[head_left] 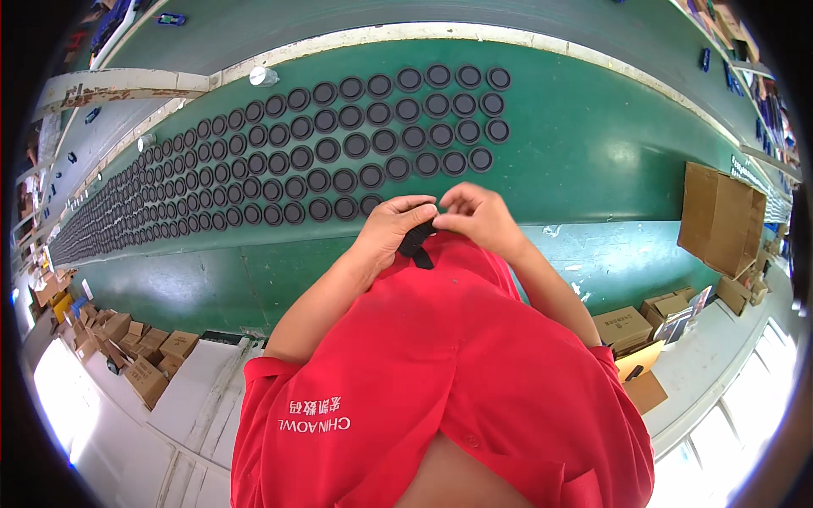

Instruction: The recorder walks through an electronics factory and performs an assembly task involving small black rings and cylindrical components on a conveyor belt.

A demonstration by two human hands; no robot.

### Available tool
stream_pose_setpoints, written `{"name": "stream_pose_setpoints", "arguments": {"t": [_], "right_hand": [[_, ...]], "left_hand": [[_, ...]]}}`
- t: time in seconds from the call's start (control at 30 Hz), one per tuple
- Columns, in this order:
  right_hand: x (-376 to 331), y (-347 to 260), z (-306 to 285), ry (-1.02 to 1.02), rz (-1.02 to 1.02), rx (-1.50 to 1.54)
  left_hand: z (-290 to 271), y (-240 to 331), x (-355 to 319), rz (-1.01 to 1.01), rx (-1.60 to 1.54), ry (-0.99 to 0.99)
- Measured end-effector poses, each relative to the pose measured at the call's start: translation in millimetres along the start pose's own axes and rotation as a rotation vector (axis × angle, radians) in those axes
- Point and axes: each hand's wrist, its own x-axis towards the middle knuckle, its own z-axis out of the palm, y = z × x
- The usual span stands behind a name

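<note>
My left hand (pixel 395 227) is closed around a dark, ridged black bundle (pixel 415 241), held close against my red shirt at the table's near edge. Its exact kind is hard to make out, and a flat black end sticks out below. My right hand (pixel 481 218) has its fingers curled, with thumb and fingertips pinched at the upper end of the bundle; whatever lies between them is too small to name. Just beyond my hands, round black caps (pixel 481 159) lie in long rows on the green tabletop (pixel 584 152), stretching far to the left.
A clear plastic container (pixel 263 77) stands behind the rows, by the pale rail (pixel 339 38). At the right an open cardboard box (pixel 720 216) sits at the table's edge. More cardboard boxes (pixel 146 381) are on the floor at left, and others (pixel 622 328) at right.
</note>
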Motion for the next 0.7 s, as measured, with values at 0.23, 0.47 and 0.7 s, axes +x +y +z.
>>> {"name": "stream_pose_setpoints", "arguments": {"t": [0.23,0.47,0.7], "right_hand": [[-1.1,-2.6,31.4,-0.121,0.142,0.280],[7.4,11.8,55.1,0.149,0.069,-0.030],[37.1,32.6,63.0,0.278,0.094,-0.047]], "left_hand": [[-20.4,6.1,-23.6,-0.067,0.041,-0.041],[-67.9,-3.5,-35.7,-0.048,0.046,0.048],[-83.8,-5.4,-34.4,-0.144,0.028,0.107]]}}
